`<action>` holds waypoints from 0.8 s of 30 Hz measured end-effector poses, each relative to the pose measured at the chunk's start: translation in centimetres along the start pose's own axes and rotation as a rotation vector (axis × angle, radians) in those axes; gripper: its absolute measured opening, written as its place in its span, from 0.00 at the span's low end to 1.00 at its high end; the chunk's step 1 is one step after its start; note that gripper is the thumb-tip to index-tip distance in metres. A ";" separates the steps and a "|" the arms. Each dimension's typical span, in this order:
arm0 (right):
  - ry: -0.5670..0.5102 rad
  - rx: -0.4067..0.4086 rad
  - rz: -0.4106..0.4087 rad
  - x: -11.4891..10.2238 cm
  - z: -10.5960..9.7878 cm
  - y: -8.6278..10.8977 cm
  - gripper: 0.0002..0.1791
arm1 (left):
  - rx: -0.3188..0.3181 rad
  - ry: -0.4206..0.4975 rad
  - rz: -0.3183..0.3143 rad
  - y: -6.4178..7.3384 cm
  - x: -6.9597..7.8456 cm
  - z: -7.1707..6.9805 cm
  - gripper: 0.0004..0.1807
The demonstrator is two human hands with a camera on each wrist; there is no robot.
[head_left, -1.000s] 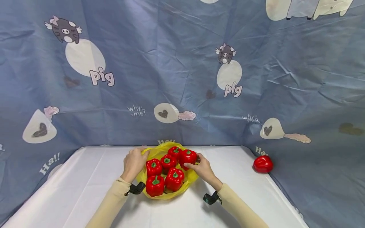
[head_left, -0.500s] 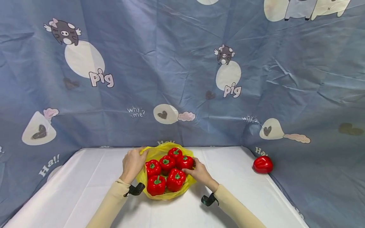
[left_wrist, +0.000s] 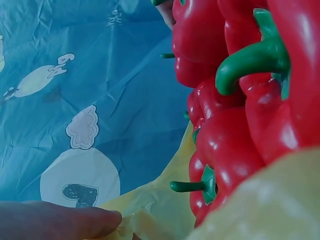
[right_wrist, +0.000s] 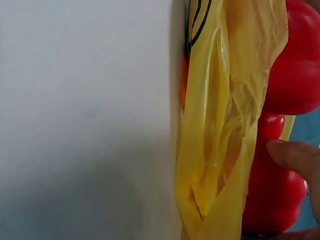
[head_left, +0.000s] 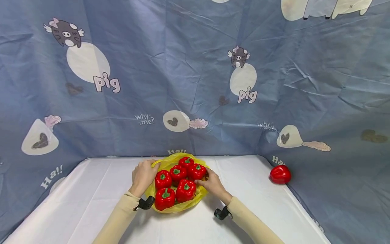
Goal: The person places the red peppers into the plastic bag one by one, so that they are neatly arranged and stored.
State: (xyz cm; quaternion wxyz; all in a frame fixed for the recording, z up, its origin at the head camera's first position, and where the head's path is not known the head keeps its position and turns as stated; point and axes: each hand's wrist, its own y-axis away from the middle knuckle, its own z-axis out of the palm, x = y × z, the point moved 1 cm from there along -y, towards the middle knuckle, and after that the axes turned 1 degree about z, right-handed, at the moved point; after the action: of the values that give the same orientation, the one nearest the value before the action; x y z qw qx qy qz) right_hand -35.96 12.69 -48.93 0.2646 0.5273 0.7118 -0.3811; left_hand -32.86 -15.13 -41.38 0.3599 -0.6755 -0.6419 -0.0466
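Note:
In the head view, several red bell peppers with green stems fill an open yellow plastic bag (head_left: 181, 207) on the table. My left hand (head_left: 144, 177) pinches the bag's rim on its left side. In the left wrist view, the thumb (left_wrist: 75, 221) lies against the yellow plastic, beside the crowded peppers. At the bag's right side, my right hand (head_left: 214, 184) holds a bell pepper (head_left: 196, 171) that sits among the others. The right wrist view shows the thumb (right_wrist: 292, 155) on that pepper's side; the other fingers are mostly hidden.
One more red bell pepper (head_left: 280, 174) lies apart at the table's right edge, by the cloth. The white-covered table (head_left: 195, 227) meets blue printed cloth (head_left: 195, 84) at the back and both sides.
The right hand has brought its pepper down and slightly left, in among the other peppers. It still touches it. The left hand keeps its hold on the bag rim.

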 end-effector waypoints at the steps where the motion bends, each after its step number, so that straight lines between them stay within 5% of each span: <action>1: 0.000 0.004 -0.009 0.1 0.1 -0.1 0.42 | -0.009 0.004 -0.002 0.0 0.0 0.0 0.15; 12: 0.081 0.046 -0.068 0.1 -0.1 -0.7 0.37 | -0.037 -0.003 -0.011 0.0 0.2 0.1 0.15; 24: 0.039 -0.025 -0.067 0.2 -0.3 -1.2 0.45 | -0.049 -0.013 -0.011 0.1 0.1 0.1 0.15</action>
State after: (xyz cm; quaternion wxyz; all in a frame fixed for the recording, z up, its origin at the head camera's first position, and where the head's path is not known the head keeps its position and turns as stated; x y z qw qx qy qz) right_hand -37.12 12.83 -48.60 0.2444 0.5074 0.7386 -0.3706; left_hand -32.77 -14.95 -41.48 0.3385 -0.6810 -0.6466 -0.0598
